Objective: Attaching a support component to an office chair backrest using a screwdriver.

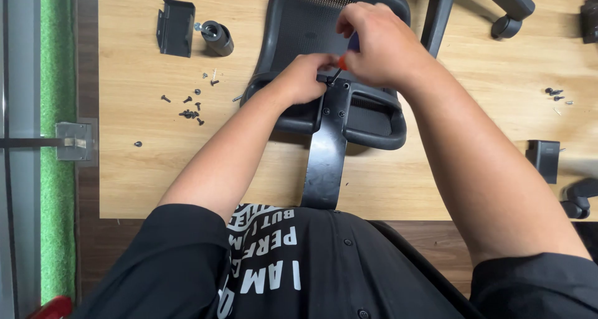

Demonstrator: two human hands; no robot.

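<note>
The person stands at a wooden table (pixel 436 188) and works on a black mesh chair backrest (pixel 311 26) that lies flat on it. A black metal bracket (pixel 325 163) runs from the lower edge of the backrest toward the person's body. The right hand (pixel 380 42) is closed around a screwdriver (pixel 338 70) with an orange part near the shaft, and the tip points down into a screw at the top of the bracket. The left hand (pixel 303 77) rests just beside the tip, its fingers curled together and pinching at the screw place, but I cannot tell exactly what they hold because the hands cover it.

To do this step well, I think the screwdriver should stand straight over the screw head, not tilted, so the tip does not slip out. The left hand should keep the bracket from shifting while the right hand turns with steady pressure. Two more screws (pixel 333 112) already sit in the bracket below, so the plate seems aligned.

On the left of the table lie loose black screws (pixel 190 110), a small black plate (pixel 174 26) and a caster wheel (pixel 217 37). More small screws (pixel 554 93) lie at the right, well apart from the work, and the chair base (pixel 507 11) is at the far right corner
</note>
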